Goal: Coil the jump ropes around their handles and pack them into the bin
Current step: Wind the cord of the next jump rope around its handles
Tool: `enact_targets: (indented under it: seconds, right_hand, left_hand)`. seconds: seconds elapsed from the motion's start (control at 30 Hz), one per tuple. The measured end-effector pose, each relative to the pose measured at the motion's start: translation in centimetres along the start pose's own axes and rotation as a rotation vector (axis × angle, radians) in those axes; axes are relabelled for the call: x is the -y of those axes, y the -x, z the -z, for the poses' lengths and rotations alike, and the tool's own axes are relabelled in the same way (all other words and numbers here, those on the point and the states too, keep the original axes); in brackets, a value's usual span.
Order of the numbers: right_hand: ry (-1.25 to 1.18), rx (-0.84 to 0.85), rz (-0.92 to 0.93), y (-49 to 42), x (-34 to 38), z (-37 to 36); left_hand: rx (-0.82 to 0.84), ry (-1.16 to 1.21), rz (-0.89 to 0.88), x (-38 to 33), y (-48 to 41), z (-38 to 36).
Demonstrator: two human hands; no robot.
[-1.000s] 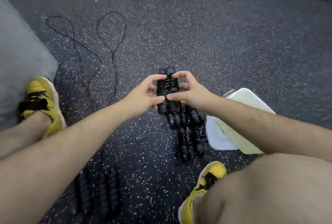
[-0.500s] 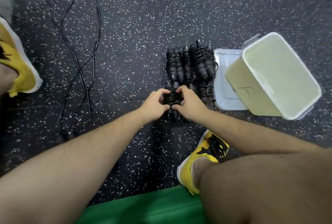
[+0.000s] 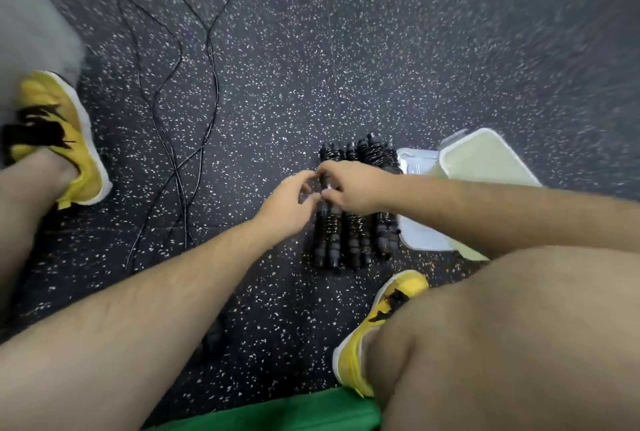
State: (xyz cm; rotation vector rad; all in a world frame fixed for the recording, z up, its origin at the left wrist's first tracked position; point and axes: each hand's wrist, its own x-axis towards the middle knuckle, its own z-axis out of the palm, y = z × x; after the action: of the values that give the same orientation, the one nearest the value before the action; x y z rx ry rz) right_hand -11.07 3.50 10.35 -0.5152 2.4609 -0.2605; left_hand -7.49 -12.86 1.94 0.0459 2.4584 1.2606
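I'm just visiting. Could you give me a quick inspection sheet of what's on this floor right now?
Surface: dark speckled floor.
Job's things: coiled ropes in rows next to a lid, the bin tilted on it; loose ropes uncoiled at left.
Clutter: nothing seen.
Hands: right hand pinches one bundle; left hand curled at it, grip blurred.
Cables: nothing seen besides ropes.
Surroundings: yellow shoes, green mat, grey pad.
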Motion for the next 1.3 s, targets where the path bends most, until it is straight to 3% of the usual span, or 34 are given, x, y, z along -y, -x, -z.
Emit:
enact_targets:
  seconds: [0.13, 0.27, 0.47, 0.73, 0.87, 1.03, 1.2, 1.3]
  right_hand:
    - [0.329, 0.089, 0.081, 1.3, 7.3, 8.5]
    - [0.478, 0.069, 0.13, 1.1, 14.8, 9.6]
    - [0.057, -0.003, 0.11, -2.8, 21.0, -1.9]
    - [-0.294, 0.064, -0.094, -7.5, 22.7, -15.2]
    - [-0.286, 0.134, -0.255, -8.1, 21.1, -18.1]
    - [-0.411, 0.201, -0.309, -8.8, 19.9, -20.3]
    - [-0.598, 0.212, -0.349, -9.0, 19.5, -21.5]
    - [-0.75, 0.235, -0.392, -9.0, 19.2, -21.2]
  left_hand:
    - [-0.193, 0.033, -0.052, -3.6, 1.7, 6.3]
    - [-0.327, 0.033, -0.024, -3.3, 4.6, 11.0]
    - [-0.336, -0.029, 0.172, 5.5, 10.3, 12.8]
    - [-0.12, -0.14, 0.529, 15.3, 11.6, 9.8]
    - [-0.05, -0.126, 0.625, 16.6, 11.1, 7.6]
    - [-0.049, -0.076, 0.77, 17.4, 10.9, 5.1]
    - [-0.149, 0.036, 0.783, 18.1, 11.1, 4.9]
    - [-0.117, 0.112, 0.77, 18.1, 10.9, 5.2]
